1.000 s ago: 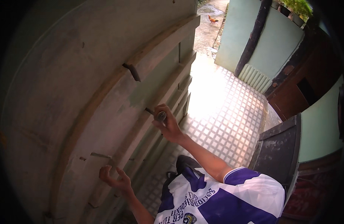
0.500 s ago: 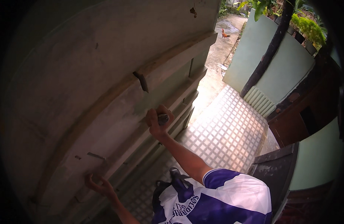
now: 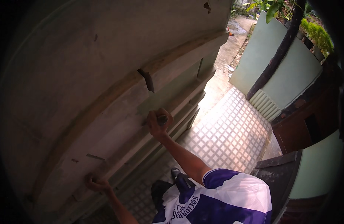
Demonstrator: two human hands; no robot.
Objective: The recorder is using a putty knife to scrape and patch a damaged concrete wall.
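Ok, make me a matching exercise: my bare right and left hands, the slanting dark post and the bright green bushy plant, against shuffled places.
1. Bare right hand
2. Bare left hand
3. Slanting dark post
4. Bright green bushy plant

A. In front of the smooth pale green wall
B. Just below the thin grey strip, in the picture
C. By that wall's top edge
D. Around a dark round-ended handle

Pairs: 1-D, 2-B, 3-A, 4-C.

The plastered wall (image 3: 104,63) looks matt and chipped in places. Right of the wall, the floor tiles (image 3: 224,128) look smooth, the post (image 3: 280,52) matt, the cloth shirt (image 3: 235,196) smooth.
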